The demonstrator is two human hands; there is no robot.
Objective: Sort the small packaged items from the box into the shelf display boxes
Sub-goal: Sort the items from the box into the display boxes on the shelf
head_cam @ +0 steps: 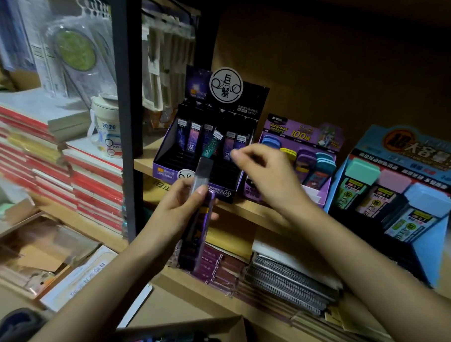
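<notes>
- We are gripping a stack of slim purple packets (194, 242) in our left hand (181, 207) at the centre of the frame, fingers curled round it.
- Our right hand (268, 175) is hovering right of centre, in front of the dark display box (165, 171). Its fingertips are blurring, so we cannot tell whether they are pinching anything.
- The cardboard box (186, 324) is sitting at the bottom edge.

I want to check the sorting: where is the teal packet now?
In the head view, the teal packet stands tilted in the dark display box, left of centre, between purple packets, just left of the right hand.
</notes>
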